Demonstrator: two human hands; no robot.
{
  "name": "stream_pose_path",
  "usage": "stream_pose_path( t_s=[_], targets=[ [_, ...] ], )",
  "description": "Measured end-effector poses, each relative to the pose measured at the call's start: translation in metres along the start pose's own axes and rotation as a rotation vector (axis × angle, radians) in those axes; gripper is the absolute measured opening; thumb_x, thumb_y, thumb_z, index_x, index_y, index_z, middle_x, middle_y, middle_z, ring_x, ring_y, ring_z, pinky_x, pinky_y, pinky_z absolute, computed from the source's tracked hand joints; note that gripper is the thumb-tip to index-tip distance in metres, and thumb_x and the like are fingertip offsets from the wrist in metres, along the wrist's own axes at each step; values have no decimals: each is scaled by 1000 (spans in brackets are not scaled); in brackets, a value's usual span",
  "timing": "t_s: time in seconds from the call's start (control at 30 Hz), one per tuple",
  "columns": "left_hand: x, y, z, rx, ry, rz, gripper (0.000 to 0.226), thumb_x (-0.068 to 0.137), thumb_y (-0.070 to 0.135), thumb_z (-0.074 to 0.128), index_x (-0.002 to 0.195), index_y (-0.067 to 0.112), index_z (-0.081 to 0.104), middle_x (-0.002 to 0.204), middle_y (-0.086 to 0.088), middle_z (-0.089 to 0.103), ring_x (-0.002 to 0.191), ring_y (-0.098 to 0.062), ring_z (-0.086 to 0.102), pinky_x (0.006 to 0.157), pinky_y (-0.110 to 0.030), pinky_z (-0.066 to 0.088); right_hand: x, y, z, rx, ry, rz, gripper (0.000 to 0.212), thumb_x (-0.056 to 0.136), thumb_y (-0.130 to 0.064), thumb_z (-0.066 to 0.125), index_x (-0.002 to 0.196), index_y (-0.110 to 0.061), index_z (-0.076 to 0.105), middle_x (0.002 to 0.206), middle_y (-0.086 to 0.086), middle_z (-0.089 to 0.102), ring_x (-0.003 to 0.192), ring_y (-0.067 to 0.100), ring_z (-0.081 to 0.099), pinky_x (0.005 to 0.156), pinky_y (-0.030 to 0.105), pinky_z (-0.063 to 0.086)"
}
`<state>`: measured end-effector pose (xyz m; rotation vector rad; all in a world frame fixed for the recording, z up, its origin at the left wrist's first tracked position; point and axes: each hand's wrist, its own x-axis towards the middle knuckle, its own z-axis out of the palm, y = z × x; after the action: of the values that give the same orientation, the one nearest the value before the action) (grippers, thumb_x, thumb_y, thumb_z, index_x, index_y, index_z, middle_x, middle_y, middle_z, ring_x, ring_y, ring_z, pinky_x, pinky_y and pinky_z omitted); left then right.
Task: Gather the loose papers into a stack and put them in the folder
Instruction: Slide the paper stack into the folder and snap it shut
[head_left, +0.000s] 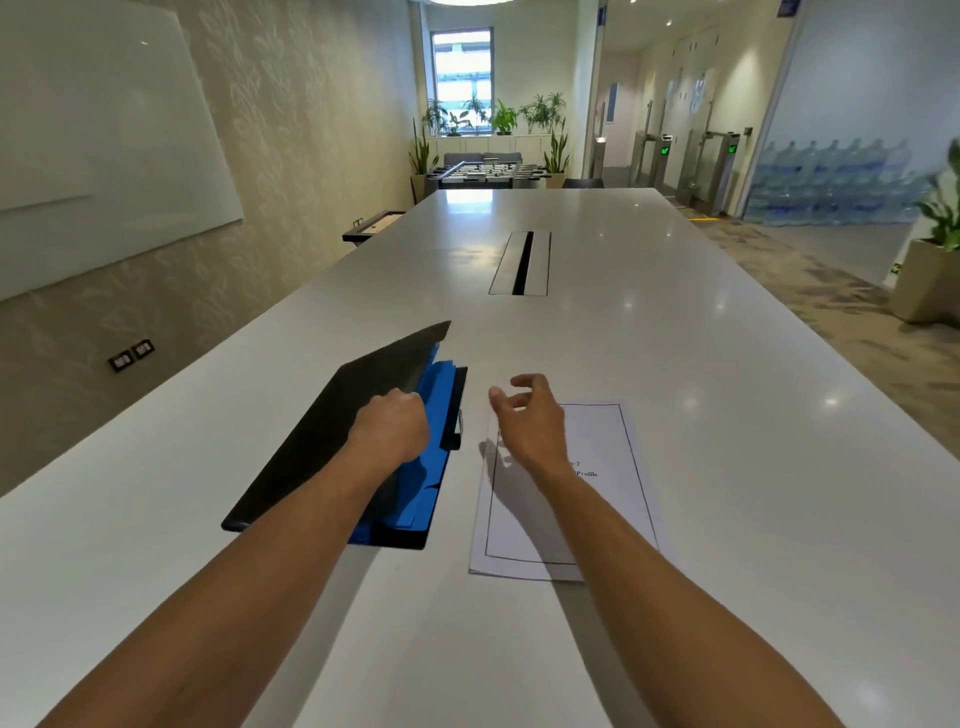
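A black folder (317, 441) with blue dividers (436, 395) lies left of centre on the white table (727, 415). Its black cover is lifted partway, and my left hand (392, 431) grips the cover's right edge. A neat stack of white papers (613, 457) with a printed black border lies flat just right of the folder. My right hand (530, 421) hovers over the stack's upper left corner, fingers spread and curled, holding nothing. My right forearm hides part of the stack.
A cable slot (522, 262) is set into the table's middle, farther away. A whiteboard (93, 156) hangs on the left wall. Potted plants (935, 249) stand at the right, and a foosball table (483, 174) sits beyond the table's far end.
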<state>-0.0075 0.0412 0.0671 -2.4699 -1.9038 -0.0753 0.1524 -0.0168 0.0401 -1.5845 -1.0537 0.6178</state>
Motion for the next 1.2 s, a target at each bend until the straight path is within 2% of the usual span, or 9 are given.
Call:
stream_pose_path(
  t_s=[0.1,0.17,0.3,0.43,0.57,0.73,0.93,1.1,1.2],
  targets=[
    [-3,9,17,-35,-62,-7,22,91,31,52,83,11,54,76,-3,54,61,-13,54,46,-24,36,1,13,-39,-99,119,20,33,91,-38,61,116,-19,53,109,5,66,93,21,63,79,33,49],
    [-2,14,26,8,-90,3,45,87,55,53,85,11,51,74,-3,50,61,-13,51,51,-26,40,4,22,-67,-265,192,35,35,88,-36,62,116,-16,55,111,7,66,95,23,61,75,28,40],
    [0,22,31,79,-155,21,78,63,89,47,73,12,44,71,-2,48,57,-12,47,51,-25,40,7,41,-114,-543,217,153,48,84,-40,62,122,-12,53,118,12,62,110,32,56,78,36,41],
    [-4,28,35,97,-143,43,83,56,91,51,82,13,50,73,-2,50,59,-12,51,45,-23,33,1,53,-130,-676,110,315,56,81,-49,62,119,-9,49,117,14,60,108,35,56,74,35,40],
    [-7,32,37,129,-102,46,82,59,88,54,90,12,50,73,-2,48,58,-12,50,45,-24,35,-5,57,-123,-763,55,316,51,79,-53,63,106,-10,53,111,12,62,106,36,57,74,35,39],
    [-9,32,38,133,-115,42,82,62,86,54,94,10,52,77,-4,52,61,-13,54,50,-24,42,-1,48,-118,-658,43,349,40,79,-52,64,80,-15,48,92,7,58,84,30,54,69,32,38],
    [-9,32,36,130,-119,46,78,63,84,56,91,11,51,76,-4,51,61,-13,53,48,-24,39,8,48,-132,-411,2,452,49,84,-42,66,112,-2,58,117,16,62,107,35,59,79,34,45],
    [-9,33,37,124,-119,42,79,63,84,56,92,11,53,75,-4,50,61,-13,53,50,-25,40,4,47,-118,-581,45,440,35,80,-35,63,100,-7,64,113,15,63,106,36,55,79,34,43],
    [-11,33,36,136,-112,47,78,64,84,55,92,11,53,74,-3,50,60,-13,52,47,-24,37,3,41,-106,-682,102,457,50,77,-33,65,118,-8,51,122,17,54,116,36,47,88,41,42]
  ],
)
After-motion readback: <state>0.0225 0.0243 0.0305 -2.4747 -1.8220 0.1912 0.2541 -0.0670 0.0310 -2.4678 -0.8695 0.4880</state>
